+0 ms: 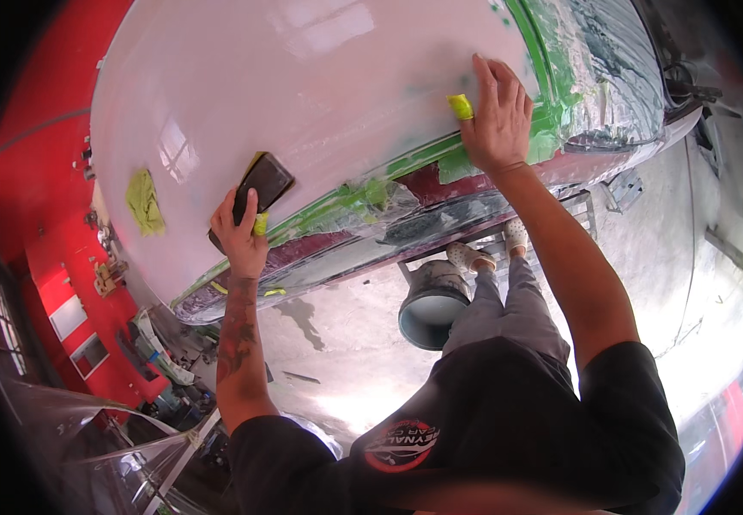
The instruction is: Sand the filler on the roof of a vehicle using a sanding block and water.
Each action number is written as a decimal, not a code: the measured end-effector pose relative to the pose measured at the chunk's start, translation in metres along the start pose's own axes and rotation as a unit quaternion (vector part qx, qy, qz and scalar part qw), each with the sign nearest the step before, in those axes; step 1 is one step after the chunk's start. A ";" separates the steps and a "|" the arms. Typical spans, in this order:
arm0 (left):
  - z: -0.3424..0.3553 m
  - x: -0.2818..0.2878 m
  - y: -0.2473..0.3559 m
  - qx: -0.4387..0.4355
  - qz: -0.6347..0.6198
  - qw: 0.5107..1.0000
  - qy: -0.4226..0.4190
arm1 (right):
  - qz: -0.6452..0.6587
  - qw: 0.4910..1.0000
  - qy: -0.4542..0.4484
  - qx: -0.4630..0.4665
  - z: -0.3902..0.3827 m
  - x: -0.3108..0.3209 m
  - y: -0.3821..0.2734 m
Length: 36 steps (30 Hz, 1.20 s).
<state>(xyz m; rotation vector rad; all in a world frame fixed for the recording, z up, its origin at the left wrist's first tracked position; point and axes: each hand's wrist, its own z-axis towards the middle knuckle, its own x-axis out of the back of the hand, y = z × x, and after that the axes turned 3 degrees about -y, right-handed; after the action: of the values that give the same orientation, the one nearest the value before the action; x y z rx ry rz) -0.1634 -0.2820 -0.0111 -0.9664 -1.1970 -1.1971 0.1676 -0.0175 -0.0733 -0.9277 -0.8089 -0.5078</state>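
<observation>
Your legs and shoes stand at six o'clock beside a grey bucket on the floor; at nine o'clock your left hand clamps a dark sanding block flat against the white panel; at one o'clock your right hand lies flat, fingers spread, on the panel's edge, a yellow pad at its thumb; green tape runs along the rim; farther left, a yellow rag rests on the panel.
</observation>
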 end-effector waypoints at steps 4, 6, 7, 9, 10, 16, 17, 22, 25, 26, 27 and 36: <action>0.086 -0.029 0.128 -0.057 -0.016 0.997 0.048 | 0.009 1.000 0.013 0.008 -0.001 0.000 -0.001; 0.111 -0.030 0.152 -0.066 -0.029 0.996 0.047 | 0.029 0.999 0.018 0.011 -0.003 -0.003 0.004; 0.115 -0.028 0.152 -0.085 -0.031 0.996 0.025 | 0.049 0.998 0.024 0.012 -0.004 -0.003 0.006; 0.100 -0.026 0.135 -0.108 -0.031 0.994 0.017 | 0.041 0.999 0.020 0.010 -0.008 -0.002 0.009; 0.079 -0.022 0.105 -0.112 -0.025 0.993 0.032 | 0.044 0.999 0.022 0.009 -0.007 -0.002 0.010; -0.025 0.016 0.002 0.046 -0.057 0.997 0.010 | 0.022 0.999 0.042 0.013 -0.001 -0.002 0.002; -0.017 0.006 0.009 0.022 -0.051 0.998 0.012 | 0.013 0.999 0.048 0.015 -0.001 -0.002 0.001; 0.091 -0.022 0.144 -0.085 -0.066 0.994 0.005 | 0.023 0.999 0.041 0.019 -0.002 -0.004 0.003; 0.089 -0.020 0.128 -0.115 -0.067 0.991 -0.008 | 0.041 0.998 0.037 0.014 -0.006 -0.007 0.011; 0.070 -0.014 0.106 -0.105 -0.069 0.992 0.005 | 0.049 0.998 0.035 0.013 -0.007 -0.007 0.014; 0.048 -0.004 0.076 -0.084 -0.022 0.996 -0.024 | 0.048 0.998 0.038 0.010 -0.005 -0.005 0.014; 0.072 -0.020 0.104 -0.004 -0.058 0.996 0.067 | 0.033 0.998 0.048 0.021 -0.001 -0.001 -0.004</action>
<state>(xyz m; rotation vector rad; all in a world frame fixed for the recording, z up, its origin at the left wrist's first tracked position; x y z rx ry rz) -0.0710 -0.1931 -0.0140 -0.8175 -1.1537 -1.3388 0.1641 -0.0203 -0.0725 -0.8817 -0.6983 -0.4720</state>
